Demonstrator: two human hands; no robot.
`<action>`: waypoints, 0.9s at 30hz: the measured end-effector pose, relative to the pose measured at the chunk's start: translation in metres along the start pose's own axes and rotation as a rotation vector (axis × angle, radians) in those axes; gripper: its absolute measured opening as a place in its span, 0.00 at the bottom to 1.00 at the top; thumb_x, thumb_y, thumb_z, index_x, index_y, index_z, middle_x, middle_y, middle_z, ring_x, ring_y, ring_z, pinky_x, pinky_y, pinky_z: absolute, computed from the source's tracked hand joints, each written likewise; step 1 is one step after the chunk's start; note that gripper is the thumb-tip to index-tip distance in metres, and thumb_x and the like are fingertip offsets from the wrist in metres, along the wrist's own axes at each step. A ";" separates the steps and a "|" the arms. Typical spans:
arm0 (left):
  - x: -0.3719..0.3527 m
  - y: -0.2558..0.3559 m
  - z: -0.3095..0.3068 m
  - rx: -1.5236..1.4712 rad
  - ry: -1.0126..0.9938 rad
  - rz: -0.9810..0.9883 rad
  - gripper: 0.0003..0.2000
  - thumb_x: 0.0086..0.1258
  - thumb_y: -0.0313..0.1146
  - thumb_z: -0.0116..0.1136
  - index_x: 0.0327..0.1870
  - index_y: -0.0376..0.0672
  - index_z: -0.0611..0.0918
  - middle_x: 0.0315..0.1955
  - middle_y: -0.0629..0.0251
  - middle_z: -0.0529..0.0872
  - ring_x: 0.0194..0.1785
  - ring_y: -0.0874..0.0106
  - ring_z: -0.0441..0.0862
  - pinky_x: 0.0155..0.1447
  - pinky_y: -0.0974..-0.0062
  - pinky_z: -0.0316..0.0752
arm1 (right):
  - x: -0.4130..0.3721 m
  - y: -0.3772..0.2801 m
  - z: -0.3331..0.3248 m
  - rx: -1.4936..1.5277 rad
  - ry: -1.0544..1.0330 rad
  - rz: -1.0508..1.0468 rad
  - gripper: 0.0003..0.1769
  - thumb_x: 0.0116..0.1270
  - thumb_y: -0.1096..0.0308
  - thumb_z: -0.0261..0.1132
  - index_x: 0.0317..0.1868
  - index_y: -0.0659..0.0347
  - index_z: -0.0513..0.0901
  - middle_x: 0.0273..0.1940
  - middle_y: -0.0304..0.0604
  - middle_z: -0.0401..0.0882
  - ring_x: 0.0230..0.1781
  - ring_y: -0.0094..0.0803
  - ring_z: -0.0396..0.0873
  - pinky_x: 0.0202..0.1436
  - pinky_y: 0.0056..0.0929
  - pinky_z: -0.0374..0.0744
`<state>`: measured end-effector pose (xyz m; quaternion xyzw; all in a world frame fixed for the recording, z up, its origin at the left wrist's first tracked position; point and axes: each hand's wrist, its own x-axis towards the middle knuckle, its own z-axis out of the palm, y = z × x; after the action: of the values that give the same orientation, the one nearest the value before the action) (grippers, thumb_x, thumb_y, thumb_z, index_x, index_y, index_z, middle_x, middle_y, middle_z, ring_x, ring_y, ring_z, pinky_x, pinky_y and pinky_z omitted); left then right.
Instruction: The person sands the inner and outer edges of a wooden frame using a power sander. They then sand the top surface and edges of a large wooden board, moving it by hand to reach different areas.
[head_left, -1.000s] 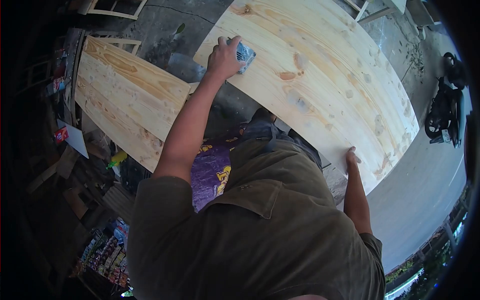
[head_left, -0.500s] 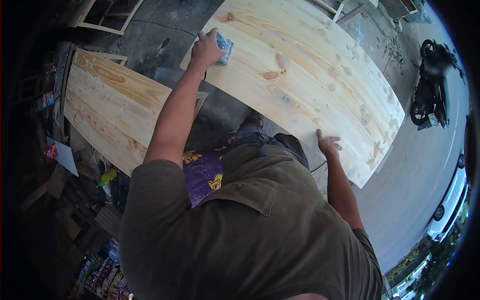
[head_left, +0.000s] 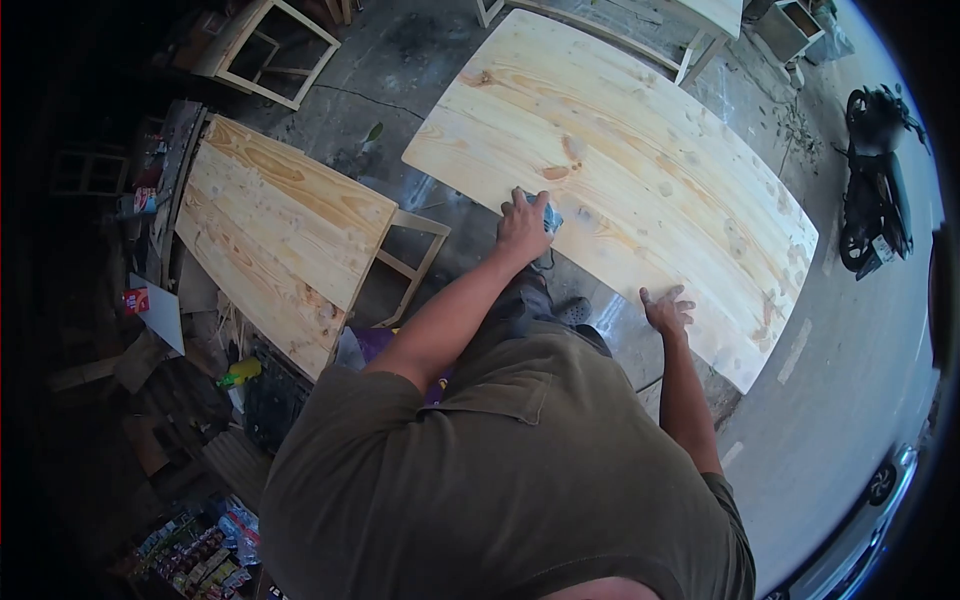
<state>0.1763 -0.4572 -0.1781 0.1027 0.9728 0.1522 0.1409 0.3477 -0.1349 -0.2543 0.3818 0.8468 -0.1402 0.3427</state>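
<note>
Your left hand (head_left: pixel 523 228) has its grip closed over a blue-grey sanding block (head_left: pixel 551 216), which is pressed onto the pine worktop (head_left: pixel 640 150) close to its near edge. Your right hand (head_left: pixel 666 310) lies open with fingers spread, flat on that same near edge further right. A second pine panel (head_left: pixel 280 240) sits well apart on the left. A motorcycle (head_left: pixel 878 190) stands at the far right.

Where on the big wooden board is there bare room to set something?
The far half of the board is bare, and its right end toward the motorbike. Crowded at the near edge: left hand on the sanding block, right hand flat.
</note>
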 end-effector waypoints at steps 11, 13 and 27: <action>0.146 -0.266 -0.113 0.090 0.070 -0.283 0.43 0.63 0.47 0.75 0.80 0.56 0.66 0.71 0.36 0.70 0.69 0.37 0.80 0.72 0.48 0.79 | -0.055 0.113 0.088 0.272 0.251 -0.060 0.48 0.76 0.44 0.70 0.80 0.75 0.67 0.82 0.74 0.60 0.85 0.61 0.59 0.86 0.49 0.63; 0.172 -0.314 -0.127 0.030 0.080 -0.301 0.44 0.63 0.48 0.76 0.80 0.56 0.66 0.72 0.36 0.70 0.70 0.36 0.79 0.73 0.48 0.79 | -0.077 0.119 0.116 0.403 0.233 0.082 0.47 0.76 0.45 0.71 0.79 0.76 0.70 0.78 0.74 0.68 0.82 0.61 0.66 0.84 0.49 0.67; 0.085 -0.129 -0.079 -0.016 -0.225 0.296 0.49 0.71 0.57 0.69 0.85 0.38 0.59 0.64 0.28 0.68 0.62 0.31 0.78 0.65 0.45 0.81 | -0.121 -0.233 -0.013 0.556 0.201 -0.541 0.45 0.81 0.45 0.68 0.83 0.68 0.65 0.74 0.68 0.75 0.67 0.61 0.83 0.65 0.48 0.85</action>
<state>0.0518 -0.5776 -0.1685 0.2599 0.9240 0.1668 0.2255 0.2255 -0.3508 -0.1672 0.2352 0.8757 -0.4113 0.0925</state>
